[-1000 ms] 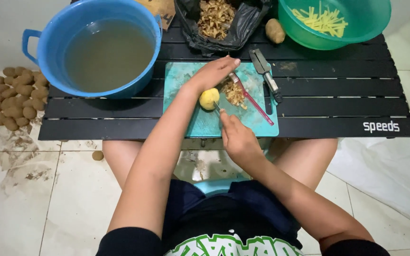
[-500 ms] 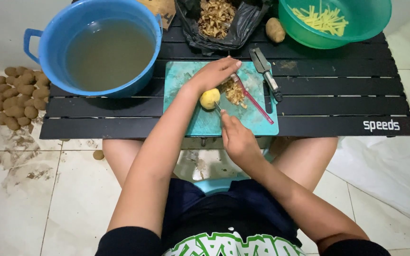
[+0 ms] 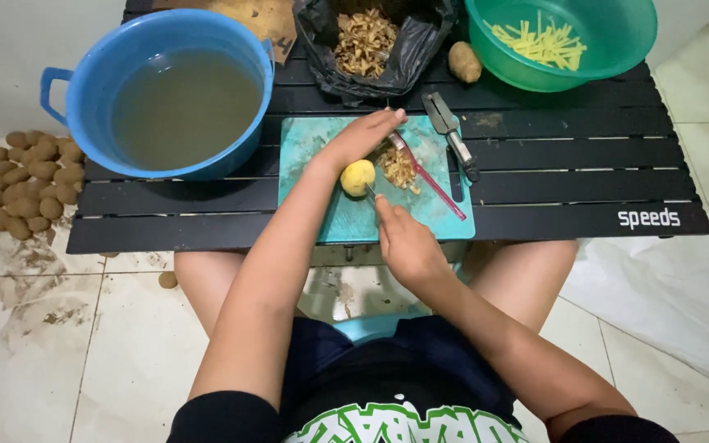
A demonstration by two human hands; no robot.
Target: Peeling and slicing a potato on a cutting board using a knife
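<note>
The left hand (image 3: 360,135) lay flat and open over the peeled potato (image 3: 358,177), pinning it to the teal cutting board (image 3: 313,148) so it could not roll. The right hand (image 3: 404,242) was closed on a knife (image 3: 370,193) — its blade met the potato's side. Peel scraps (image 3: 398,166) sat just beside it, handy to the black bag (image 3: 408,49) on the bench (image 3: 576,164).

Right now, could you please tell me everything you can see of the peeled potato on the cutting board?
The peeled potato is small, roundish and pale yellow, with smooth bare flesh and no skin showing. It sits near the middle of the teal cutting board, beside a heap of brown peelings. The left hand arches over it, steadying it. The right hand brings a small blade against its right side.
</note>
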